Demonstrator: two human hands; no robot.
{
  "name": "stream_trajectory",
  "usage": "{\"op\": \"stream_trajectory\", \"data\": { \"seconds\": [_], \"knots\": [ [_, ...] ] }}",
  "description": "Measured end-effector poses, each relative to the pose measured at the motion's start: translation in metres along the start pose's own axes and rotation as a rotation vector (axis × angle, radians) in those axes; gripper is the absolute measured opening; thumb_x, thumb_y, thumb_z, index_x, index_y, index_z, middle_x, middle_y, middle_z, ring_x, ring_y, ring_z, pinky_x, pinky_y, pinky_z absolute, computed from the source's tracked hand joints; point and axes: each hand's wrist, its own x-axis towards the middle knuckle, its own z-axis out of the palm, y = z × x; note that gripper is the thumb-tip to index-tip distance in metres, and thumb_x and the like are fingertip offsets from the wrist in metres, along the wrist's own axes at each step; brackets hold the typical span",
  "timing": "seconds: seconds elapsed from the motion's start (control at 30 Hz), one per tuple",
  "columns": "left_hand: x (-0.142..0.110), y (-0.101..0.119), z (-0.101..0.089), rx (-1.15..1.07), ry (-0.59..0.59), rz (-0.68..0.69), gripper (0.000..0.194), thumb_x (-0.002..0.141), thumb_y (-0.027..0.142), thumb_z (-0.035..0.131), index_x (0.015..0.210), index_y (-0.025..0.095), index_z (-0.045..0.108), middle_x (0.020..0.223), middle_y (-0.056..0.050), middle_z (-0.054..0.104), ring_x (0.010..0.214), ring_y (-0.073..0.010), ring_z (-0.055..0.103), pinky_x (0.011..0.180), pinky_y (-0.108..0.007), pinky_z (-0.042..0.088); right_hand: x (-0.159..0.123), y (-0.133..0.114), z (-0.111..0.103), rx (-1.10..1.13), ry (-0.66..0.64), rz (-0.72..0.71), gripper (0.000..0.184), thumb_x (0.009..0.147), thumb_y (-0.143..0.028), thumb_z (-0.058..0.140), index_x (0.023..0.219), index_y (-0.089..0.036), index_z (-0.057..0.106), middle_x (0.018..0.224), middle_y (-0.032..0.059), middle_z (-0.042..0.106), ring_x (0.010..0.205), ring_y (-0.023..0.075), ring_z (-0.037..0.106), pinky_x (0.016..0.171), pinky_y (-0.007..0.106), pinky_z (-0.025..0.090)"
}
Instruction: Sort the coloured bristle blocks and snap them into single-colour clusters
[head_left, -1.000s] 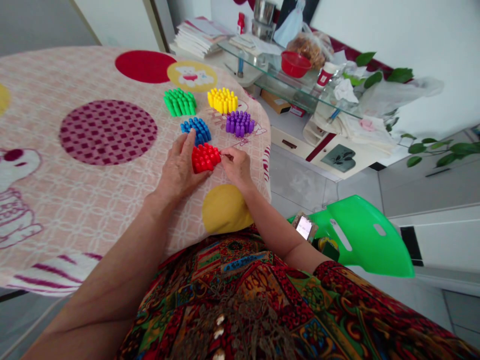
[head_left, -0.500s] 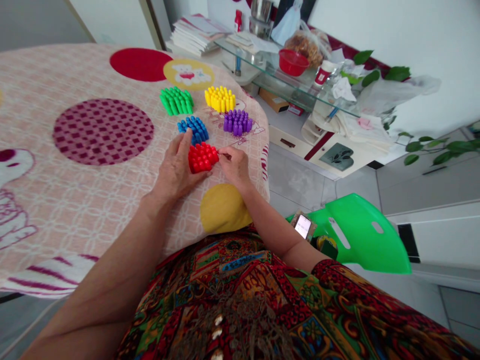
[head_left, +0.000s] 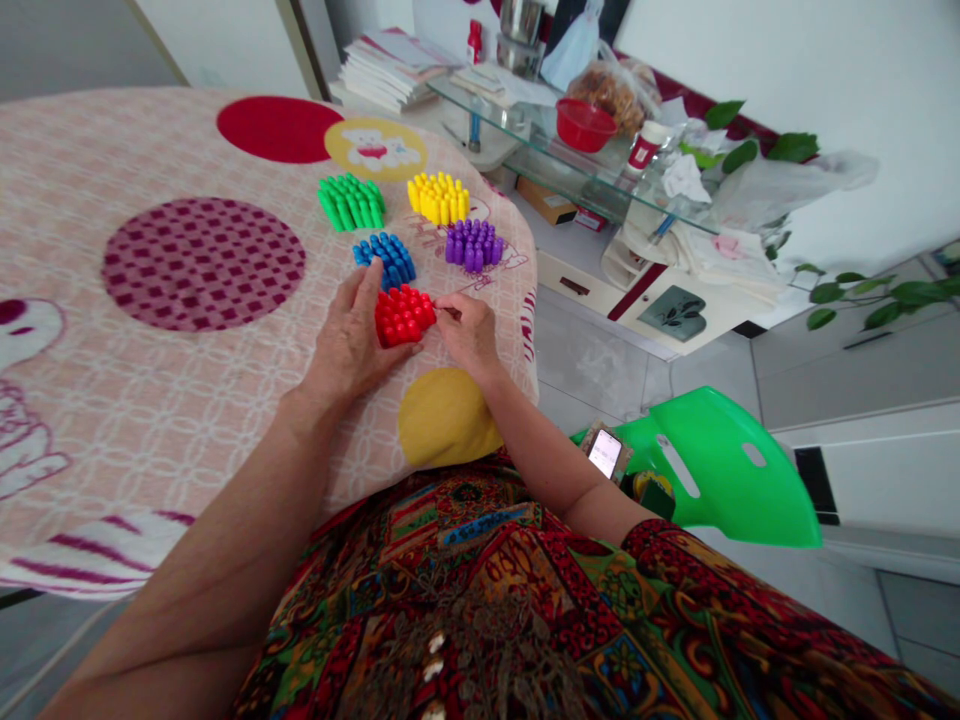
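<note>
In the head view, curves the left hand [head_left: 346, 335] around the left and near sides of the standing red pegs [head_left: 405, 318] on the patterned tablecloth [head_left: 232, 400], thumb spread from fingers. Brings the right hand's [head_left: 469, 334] thumb and fingertips close together at the pegs' right edge; cannot tell whether pinching anything. Shows blue pegs [head_left: 387, 258] just beyond.

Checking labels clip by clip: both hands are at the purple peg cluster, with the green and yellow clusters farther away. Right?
Wrong colour: the left hand and right hand are at the red peg cluster, not a purple one, as the head view shows. The green cluster and yellow cluster are indeed farther away.
</note>
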Motion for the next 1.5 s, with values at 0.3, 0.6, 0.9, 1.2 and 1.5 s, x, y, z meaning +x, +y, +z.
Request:
{"op": "stream_trajectory", "data": {
  "seconds": [0.3, 0.6, 0.9, 1.2, 1.5],
  "knots": [
    [0.002, 0.0, 0.0, 0.006, -0.004, 0.0, 0.105, 0.074, 0.052, 0.075, 0.156, 0.016, 0.02, 0.159, -0.014, 0.031, 0.145, -0.032, 0.033, 0.12, -0.046, 0.031, 0.0, 0.0, 0.001, -0.007, 0.012, 0.003, 0.02, 0.084, -0.013, 0.052, 0.087, -0.018, 0.071, 0.086, 0.0022, 0.071, 0.084, 0.0147, 0.063, 0.082, 0.025, 0.046],
    [-0.004, -0.004, 0.004, 0.016, 0.046, -0.034, 0.106, 0.072, 0.038, 0.076, 0.158, 0.019, 0.016, 0.152, -0.018, 0.04, 0.138, -0.0345, 0.044, 0.113, -0.047, 0.04, -0.008, -0.003, 0.0, 0.128, 0.061, 0.0, 0.022, 0.08, -0.023, 0.051, 0.084, -0.017, 0.072, 0.078, 0.0031, 0.072, 0.076, 0.0178, 0.065, 0.074, 0.028, 0.049],
    [-0.006, 0.004, 0.002, 0.156, -0.037, -0.162, 0.11, 0.07, 0.043, 0.077, 0.159, 0.03, 0.012, 0.15, -0.015, 0.044, 0.129, -0.0345, 0.05, 0.107, -0.049, 0.043, 0.045, 0.021, -0.045, -0.077, 0.419, 0.014, 0.052, 0.082, -0.044, 0.048, 0.117, -0.011, 0.068, 0.112, 0.0182, 0.071, 0.1, 0.0281, 0.066, 0.092, 0.04, 0.05],
    [0.021, 0.021, 0.011, 0.327, -0.113, -0.174, 0.091, 0.073, 0.048, 0.075, 0.153, 0.039, 0.031, 0.164, -0.012, 0.019, 0.131, -0.0403, 0.045, 0.096, -0.054, 0.05, 0.137, 0.045, -0.054, -0.391, 0.194, 0.13, 0.059, 0.091, -0.046, 0.039, 0.128, -0.007, 0.064, 0.125, 0.0249, 0.065, 0.115, 0.0339, 0.062, 0.099, 0.046, 0.045],
    [0.062, -0.046, -0.025, 0.343, 0.028, -0.372, 0.076, 0.081, 0.033, 0.064, 0.152, 0.031, 0.036, 0.148, -0.015, 0.048, 0.128, -0.0335, 0.055, 0.098, -0.045, 0.05, 0.141, -0.007, 0.043, 0.102, -0.255, 0.006, 0.035, 0.077, -0.042, 0.065, 0.102, -0.021, 0.075, 0.102, 0.0061, 0.076, 0.098, 0.0231, 0.069, 0.093, 0.037, 0.052]
  ]
}}
